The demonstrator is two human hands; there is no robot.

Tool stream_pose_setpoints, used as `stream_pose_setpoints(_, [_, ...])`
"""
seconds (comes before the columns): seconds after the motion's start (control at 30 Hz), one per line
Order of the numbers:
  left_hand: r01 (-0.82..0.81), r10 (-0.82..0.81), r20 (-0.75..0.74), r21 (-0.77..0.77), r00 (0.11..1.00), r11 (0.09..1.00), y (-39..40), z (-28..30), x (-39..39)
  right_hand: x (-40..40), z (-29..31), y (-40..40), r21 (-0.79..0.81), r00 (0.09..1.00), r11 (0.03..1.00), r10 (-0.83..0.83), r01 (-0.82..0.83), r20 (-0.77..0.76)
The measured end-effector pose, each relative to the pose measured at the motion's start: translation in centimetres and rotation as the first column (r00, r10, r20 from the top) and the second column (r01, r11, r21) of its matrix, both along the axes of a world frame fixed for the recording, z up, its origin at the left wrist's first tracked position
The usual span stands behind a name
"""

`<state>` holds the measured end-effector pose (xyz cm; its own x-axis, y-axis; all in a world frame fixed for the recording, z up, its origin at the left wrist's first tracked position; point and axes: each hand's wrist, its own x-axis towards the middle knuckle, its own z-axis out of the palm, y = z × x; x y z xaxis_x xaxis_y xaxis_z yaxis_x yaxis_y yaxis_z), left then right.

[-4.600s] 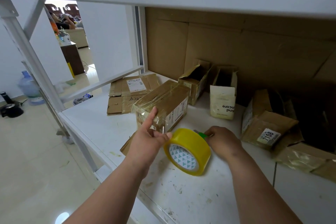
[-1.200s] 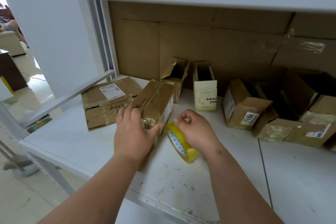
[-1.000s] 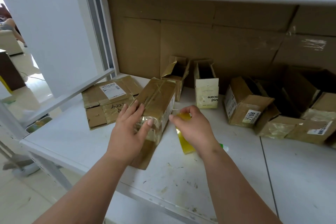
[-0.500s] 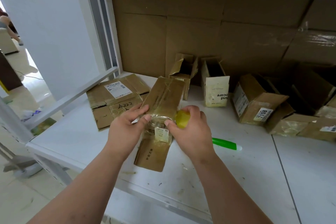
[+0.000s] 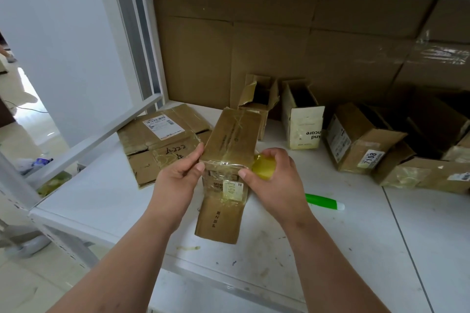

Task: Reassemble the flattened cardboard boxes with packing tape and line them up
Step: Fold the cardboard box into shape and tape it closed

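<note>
Two hands work one cardboard box (image 5: 232, 140): the left hand (image 5: 178, 183) grips its near corner, while the right hand (image 5: 276, 185) clutches a tape roll (image 5: 264, 169) (yellow) against it.

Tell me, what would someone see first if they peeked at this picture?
Two hands in the middle: the left hand holds a brown cardboard box while the right hand grips a yellow tape roll against its side. A bright green pen-like tool lies on the white shelf to the right. Open boxes stand along the back, with flattened cardboard on the left.
</note>
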<state>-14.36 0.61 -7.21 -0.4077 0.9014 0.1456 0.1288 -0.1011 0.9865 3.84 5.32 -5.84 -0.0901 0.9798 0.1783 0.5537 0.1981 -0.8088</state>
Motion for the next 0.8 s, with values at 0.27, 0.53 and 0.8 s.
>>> stream_pose_setpoints(0.27, [-0.046,0.048,0.135,-0.018,0.99,0.999,0.4,0.2,-0.3,0.0,-0.6,-0.3,0.006,0.997,1.0,-0.003,0.004,-0.075])
stream_pose_setpoints(0.53, [-0.036,0.048,0.193,-0.067,0.98,0.997,0.5,0.3,-0.9,-0.1,-0.5,1.1,-0.023,0.986,0.997,-0.076,0.074,-0.147])
stream_pose_setpoints(0.8, [-0.131,0.134,0.039,-0.067,0.99,0.989,0.7,1.0,0.3,-0.4,-1.0,1.2,0.031,0.99,0.993,-0.113,0.116,-0.083])
